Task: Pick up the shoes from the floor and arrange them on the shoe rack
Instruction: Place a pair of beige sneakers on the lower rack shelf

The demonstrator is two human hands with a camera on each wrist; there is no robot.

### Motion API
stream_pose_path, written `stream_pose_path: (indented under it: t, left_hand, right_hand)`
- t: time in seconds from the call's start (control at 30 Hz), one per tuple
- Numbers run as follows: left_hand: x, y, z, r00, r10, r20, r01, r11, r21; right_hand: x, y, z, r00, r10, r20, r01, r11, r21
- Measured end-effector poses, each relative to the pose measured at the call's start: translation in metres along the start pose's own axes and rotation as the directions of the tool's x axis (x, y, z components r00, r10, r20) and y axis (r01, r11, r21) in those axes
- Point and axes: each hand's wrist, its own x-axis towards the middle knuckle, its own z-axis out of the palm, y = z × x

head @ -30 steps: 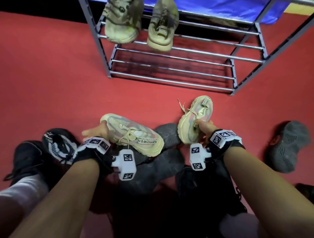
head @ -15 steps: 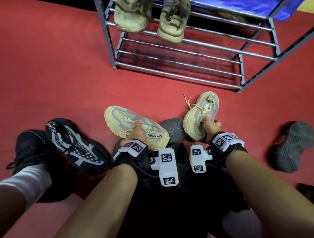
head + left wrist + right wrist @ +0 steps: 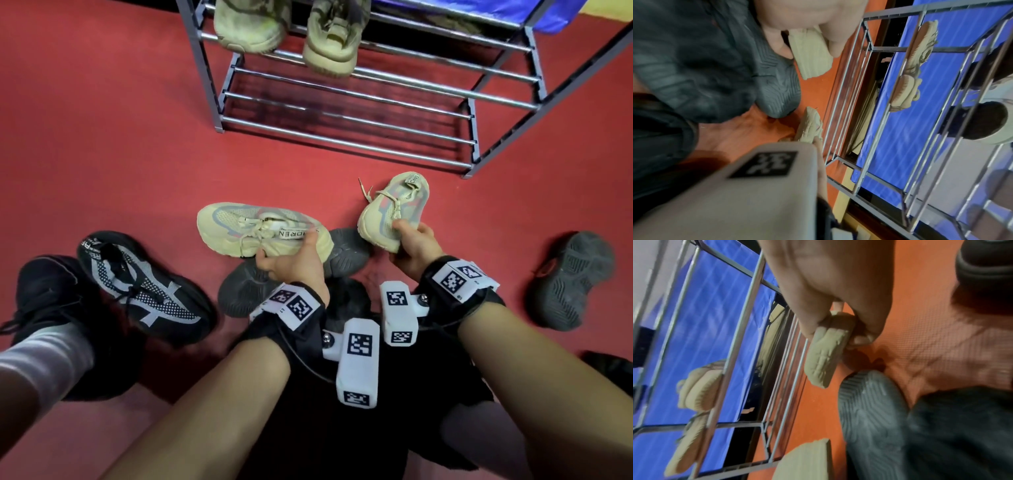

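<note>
My left hand (image 3: 291,257) grips a cream sneaker (image 3: 253,228) by its heel, toe pointing left, just above the red floor; its ridged sole (image 3: 812,53) shows between my fingers in the left wrist view. My right hand (image 3: 409,240) grips the matching cream sneaker (image 3: 394,209) by its heel, toe pointing toward the shoe rack (image 3: 342,137); its sole (image 3: 824,353) shows in the right wrist view. The metal rack stands ahead, with two beige shoes (image 3: 329,37) on an upper tier at the left.
Two dark grey shoes (image 3: 346,250) lie soles-up under my hands, and another grey shoe (image 3: 568,277) lies at the right. A black-and-white knit sneaker (image 3: 144,287) sits at the left beside my black-shod foot (image 3: 44,301). The rack's lower bars (image 3: 376,113) hold nothing.
My left hand shifted from the cream sneaker's toe side to grip its heel. Both cream sneakers have lifted slightly, and the view has moved closer to the rack.
</note>
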Motion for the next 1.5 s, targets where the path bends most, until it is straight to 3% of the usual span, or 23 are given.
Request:
stream_pose_path:
  t: [0.27, 0.43, 0.5, 0.63, 0.77, 0.87, 0.93, 1.07, 1.17, 1.37, 1.5]
  left_hand:
    - [-0.001, 0.053, 0.009, 0.995, 0.079, -0.054, -0.086, 0.988, -0.129]
    - [-0.002, 0.103, 0.018, 0.98, 0.185, 0.078, -0.158, 0.95, -0.268]
    - [0.004, 0.112, 0.014, 0.968, 0.207, 0.143, -0.165, 0.951, -0.261]
    - [0.057, 0.102, -0.02, 0.977, 0.111, 0.182, -0.086, 0.986, -0.14]
    - [0.089, 0.067, -0.055, 0.999, 0.007, 0.054, -0.004, 0.999, -0.049]
    - [0.08, 0.059, -0.059, 0.997, 0.012, -0.079, -0.02, 0.994, -0.105]
    - [0.082, 0.055, -0.051, 0.996, 0.049, -0.081, -0.059, 0.989, -0.135]
    - [0.083, 0.062, -0.044, 0.999, 0.033, 0.024, -0.024, 0.959, -0.283]
    - [0.092, 0.071, -0.05, 0.988, 0.071, 0.136, -0.023, 0.944, -0.329]
    - [0.091, 0.091, -0.046, 0.95, 0.108, 0.291, -0.039, 0.971, -0.235]
    - [0.092, 0.1, -0.024, 0.941, 0.085, 0.327, -0.023, 0.982, -0.187]
  right_hand:
    - [-0.033, -0.037, 0.023, 0.989, -0.134, 0.056, 0.133, 0.991, 0.036]
    - [-0.039, -0.051, 0.024, 0.944, -0.294, 0.151, 0.314, 0.94, -0.13]
    - [-0.039, -0.052, 0.022, 0.949, -0.236, 0.207, 0.266, 0.956, -0.127]
    - [-0.041, -0.042, 0.017, 0.953, 0.064, 0.297, -0.008, 0.983, -0.186]
    - [-0.044, -0.018, 0.02, 0.915, 0.249, 0.318, -0.229, 0.968, -0.099]
    - [-0.047, -0.014, 0.026, 0.869, 0.258, 0.423, -0.25, 0.965, -0.075]
    - [-0.048, -0.012, 0.032, 0.846, 0.235, 0.479, -0.216, 0.972, -0.096]
    - [-0.052, -0.007, 0.046, 0.877, 0.04, 0.479, -0.016, 0.998, -0.054]
    - [-0.052, -0.007, 0.052, 0.832, -0.115, 0.544, 0.127, 0.992, 0.015]
    - [-0.037, -0.017, 0.074, 0.776, -0.302, 0.554, 0.274, 0.952, 0.136]
    - [-0.015, -0.035, 0.088, 0.788, -0.357, 0.501, 0.301, 0.934, 0.191]
